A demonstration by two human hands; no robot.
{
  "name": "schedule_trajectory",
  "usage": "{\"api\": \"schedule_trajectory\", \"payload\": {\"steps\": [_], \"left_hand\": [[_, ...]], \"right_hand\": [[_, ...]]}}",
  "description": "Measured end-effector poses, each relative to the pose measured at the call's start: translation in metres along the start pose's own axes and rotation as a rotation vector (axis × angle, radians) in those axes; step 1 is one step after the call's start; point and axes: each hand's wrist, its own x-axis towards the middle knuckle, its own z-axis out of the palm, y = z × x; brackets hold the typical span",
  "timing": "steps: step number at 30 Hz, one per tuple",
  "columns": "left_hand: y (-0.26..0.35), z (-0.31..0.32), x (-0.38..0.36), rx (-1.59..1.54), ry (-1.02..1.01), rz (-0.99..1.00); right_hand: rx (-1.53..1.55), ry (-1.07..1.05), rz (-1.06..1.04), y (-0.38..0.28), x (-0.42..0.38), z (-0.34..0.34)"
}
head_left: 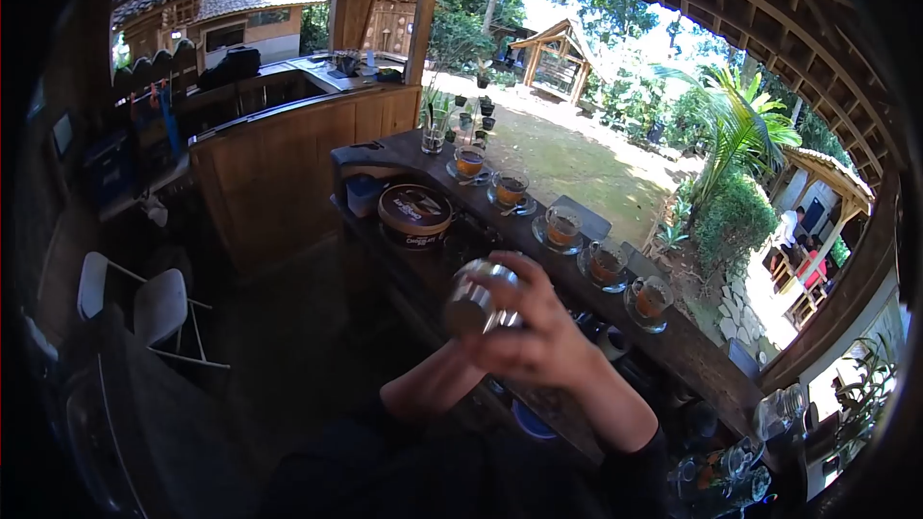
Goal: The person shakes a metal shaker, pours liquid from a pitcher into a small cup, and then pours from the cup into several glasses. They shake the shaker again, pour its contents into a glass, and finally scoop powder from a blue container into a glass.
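My right hand (540,327) is closed around a shiny metal canister (469,313), held tilted above the dark wooden counter. Its fingers wrap over the top and side. My left hand (465,356) comes up from below against the canister; its fingers are mostly hidden behind the canister and my right hand. Beyond them, several glass cups of amber drink stand on saucers along the counter ledge, among them a near cup (650,300) and a middle cup (561,227). A round brown tub (415,213) with a printed lid sits left of the canister.
A blue container (363,194) is beside the tub. Glass jars (731,466) crowd the lower right. A white folding chair (162,308) stands on the left. A wooden bar (298,149) lies behind. Outside are a yard (558,159) and seated people (812,269).
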Motion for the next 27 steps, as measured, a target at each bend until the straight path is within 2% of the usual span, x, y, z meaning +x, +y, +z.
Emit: {"api": "schedule_trajectory", "payload": {"steps": [2,3,4,6,8,10,11,12,14,16,17,18,20,22,23,24,25,26,27], "left_hand": [[0.018,0.040,-0.002,0.690,0.850,-0.204],[0.015,0.037,0.004,0.762,0.649,-0.277],[0.013,0.037,0.008,0.920,0.449,-0.387],[0.017,0.037,0.007,0.871,0.594,-0.301],[0.019,0.033,-0.006,0.799,0.651,-0.277],[0.022,0.025,-0.016,0.673,0.733,-0.231],[0.025,0.022,-0.016,0.616,0.774,-0.215],[0.030,0.019,-0.013,0.561,0.811,-0.203],[0.034,0.015,-0.015,0.434,0.893,-0.151],[0.025,0.033,0.006,0.979,0.608,-0.442],[0.013,0.029,0.010,1.194,0.413,-0.268],[0.014,0.033,0.009,1.192,0.417,-0.267],[0.016,0.046,0.004,0.897,0.973,-0.211],[-0.017,-0.027,0.000,-0.252,-0.065,-0.437],[0.002,-0.027,-0.018,-0.249,-0.064,-0.435],[0.035,-0.021,-0.034,0.076,0.412,-0.103],[0.068,-0.018,-0.050,0.409,0.867,0.246],[0.054,0.005,-0.040,0.411,0.864,0.252],[0.023,0.033,-0.019,0.672,0.892,0.017]], "right_hand": [[-0.218,-0.093,-0.257,-0.045,0.015,-0.010],[-0.260,-0.103,-0.380,-0.060,0.013,-0.011],[-0.302,-0.083,-0.215,-0.080,0.011,-0.010],[-0.183,0.030,-0.384,-0.052,0.008,-0.011],[-0.126,0.060,-0.162,-0.019,0.003,-0.011],[0.007,0.108,0.196,0.008,-0.013,-0.001],[0.005,0.086,0.207,0.009,-0.016,-0.003],[0.009,0.051,0.082,0.004,-0.019,-0.008],[-0.177,-0.001,-0.113,-0.037,-0.001,-0.008],[-0.259,-0.088,-0.262,-0.072,0.004,-0.008],[-0.350,-0.085,-0.310,-0.078,0.001,-0.008],[-0.349,-0.085,-0.306,-0.071,-0.001,-0.008],[-0.166,0.032,-0.254,-0.039,-0.006,-0.004],[-0.046,0.043,0.019,-0.009,-0.015,0.000],[0.006,0.084,0.087,-0.008,-0.017,0.000],[0.055,0.121,0.151,-0.006,-0.016,0.000],[0.001,0.090,0.033,-0.012,-0.010,-0.003],[-0.047,0.058,-0.078,-0.028,-0.003,-0.006],[-0.131,0.031,-0.168,-0.044,0.000,-0.007]]}}
